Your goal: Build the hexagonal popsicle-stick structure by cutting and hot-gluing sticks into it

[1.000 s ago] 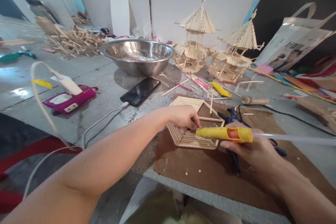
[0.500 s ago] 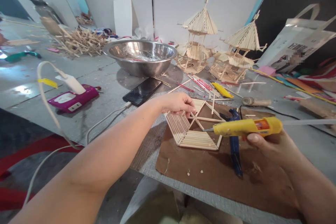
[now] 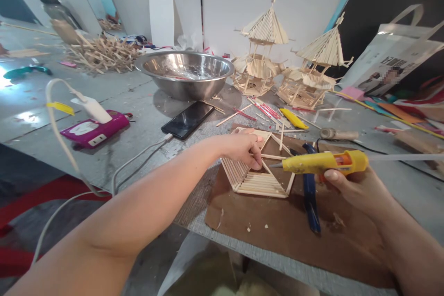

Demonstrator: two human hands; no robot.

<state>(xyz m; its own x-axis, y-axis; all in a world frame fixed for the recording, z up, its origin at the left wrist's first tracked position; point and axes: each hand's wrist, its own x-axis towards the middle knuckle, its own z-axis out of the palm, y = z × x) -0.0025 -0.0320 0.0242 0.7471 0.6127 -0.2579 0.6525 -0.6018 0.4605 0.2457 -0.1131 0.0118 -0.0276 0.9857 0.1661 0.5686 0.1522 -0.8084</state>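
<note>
My right hand (image 3: pixel 354 189) is wrapped around a yellow hot glue gun (image 3: pixel 322 163), a clear glue stick jutting from its back. The gun's metal tip points left, close to my left hand (image 3: pixel 244 148). That hand's fingers are pinched together over the middle of a hexagonal frame of thin wooden sticks (image 3: pixel 263 185). Whatever the pinch may hold is hidden. Some sections of the frame are filled with rows of sticks, others are open. Under it lies a brown board (image 3: pixel 256 236). Beside the frame, a blue-handled cutting tool (image 3: pixel 312 208) rests partly behind the glue gun.
Two stick-built pagoda models (image 3: pixel 265 32) stand at the back. A steel bowl (image 3: pixel 187 88), a black phone (image 3: pixel 187 120) on a cable and a purple power strip (image 3: pixel 97 129) lie to the left. Loose sticks (image 3: pixel 100 53) are heaped behind. A paper bag (image 3: pixel 388 64) stands at right.
My left hand has come nearer to me and slightly right, its fingertips now lower over the frame's centre. The glue gun has shifted a little left and tilted slightly.
</note>
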